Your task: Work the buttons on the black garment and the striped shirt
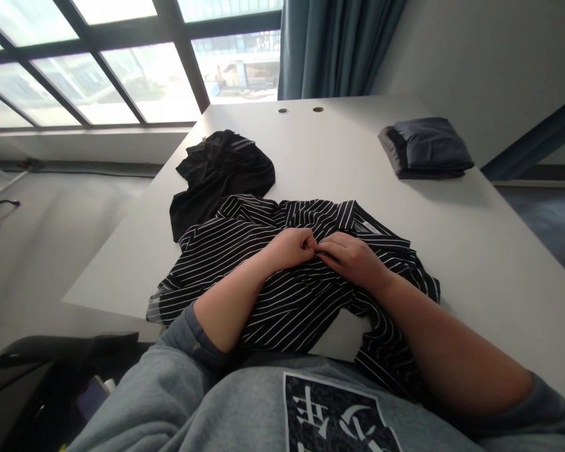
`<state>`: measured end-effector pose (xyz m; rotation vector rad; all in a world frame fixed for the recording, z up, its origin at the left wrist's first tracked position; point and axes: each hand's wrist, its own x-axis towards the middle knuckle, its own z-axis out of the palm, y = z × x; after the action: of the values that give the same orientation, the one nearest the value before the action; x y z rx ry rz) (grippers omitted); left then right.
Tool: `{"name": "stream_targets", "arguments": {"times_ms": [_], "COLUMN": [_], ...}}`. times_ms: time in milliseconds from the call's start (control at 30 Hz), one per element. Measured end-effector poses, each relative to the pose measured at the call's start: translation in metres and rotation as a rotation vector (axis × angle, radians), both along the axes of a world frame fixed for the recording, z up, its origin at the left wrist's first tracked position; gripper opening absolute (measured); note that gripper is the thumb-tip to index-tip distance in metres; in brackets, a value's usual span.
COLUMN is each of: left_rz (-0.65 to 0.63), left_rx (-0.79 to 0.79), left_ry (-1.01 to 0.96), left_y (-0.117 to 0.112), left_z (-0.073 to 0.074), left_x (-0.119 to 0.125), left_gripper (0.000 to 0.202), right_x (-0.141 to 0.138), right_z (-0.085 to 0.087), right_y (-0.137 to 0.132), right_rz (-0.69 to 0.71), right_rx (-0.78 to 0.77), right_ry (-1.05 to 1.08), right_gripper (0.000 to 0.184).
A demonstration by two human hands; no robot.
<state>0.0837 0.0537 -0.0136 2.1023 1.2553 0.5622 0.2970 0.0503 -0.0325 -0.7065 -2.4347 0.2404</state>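
— Where is the striped shirt located?

— Centrally: the striped shirt (282, 276) is spread on the near part of the counter (475, 251), collar turned away from the person, with its lower edge draped over the near rim toward the grey sweatshirt (245, 408).

— How are the hands positioned?

— Both are laid on the middle of the shirt, just below the collar. The left hand (292, 246) is curled, and fabric is pinched between its fingertips. The right hand (353, 257) is closed narrowly in the same way, and the same strip of cloth is gripped by it. The fingertips of the two hands are seen touching, or all but touching, at one point. What exactly is pinched there, a button or bare cloth, cannot be told.

— What else is carried by the counter?

— A crumpled black garment (221, 176) is found behind the shirt on the left, its edge touching or overlapped by the striped cloth. A folded dark garment (426, 147) is set well apart, at the far right. Two small round holes (300, 110) are cut near the far edge. A window (122, 63) and a blue curtain (334, 44) are seen beyond.
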Motion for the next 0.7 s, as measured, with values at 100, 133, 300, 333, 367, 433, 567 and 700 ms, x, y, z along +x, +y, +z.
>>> {"name": "stream_targets", "arguments": {"times_ms": [100, 133, 300, 333, 367, 433, 567, 700], "left_rz": [0.035, 0.052, 0.043, 0.031, 0.02, 0.0, -0.012, -0.048], "left_rx": [0.082, 0.116, 0.206, 0.208, 0.211, 0.214, 0.174, 0.145], "left_ry": [0.068, 0.099, 0.198, 0.213, 0.23, 0.257, 0.229, 0.153], "left_y": [-0.004, -0.005, -0.01, -0.01, -0.01, -0.009, -0.008, -0.011], "left_z": [0.003, 0.005, 0.01, 0.011, 0.011, 0.012, 0.015, 0.02], "left_x": [0.004, 0.006, 0.009, 0.009, 0.008, 0.006, 0.005, 0.004], "left_gripper": [0.007, 0.008, 0.009, 0.009, 0.01, 0.011, 0.012, 0.016], "right_x": [-0.001, -0.002, -0.005, -0.006, -0.007, -0.009, -0.012, -0.01], "right_z": [-0.001, -0.002, -0.007, -0.007, -0.007, -0.006, -0.003, -0.003], "right_y": [-0.001, -0.002, -0.006, -0.007, -0.008, -0.01, -0.013, -0.011], "right_rz": [-0.032, -0.06, -0.18, -0.197, -0.214, -0.244, -0.266, -0.283], "right_rx": [-0.026, -0.04, -0.134, -0.155, -0.175, -0.205, -0.239, -0.216], "right_ry": [0.013, 0.021, 0.112, 0.126, 0.136, 0.147, 0.157, 0.182], "right_gripper": [0.015, 0.014, 0.006, 0.006, 0.007, 0.009, 0.01, 0.012]}}
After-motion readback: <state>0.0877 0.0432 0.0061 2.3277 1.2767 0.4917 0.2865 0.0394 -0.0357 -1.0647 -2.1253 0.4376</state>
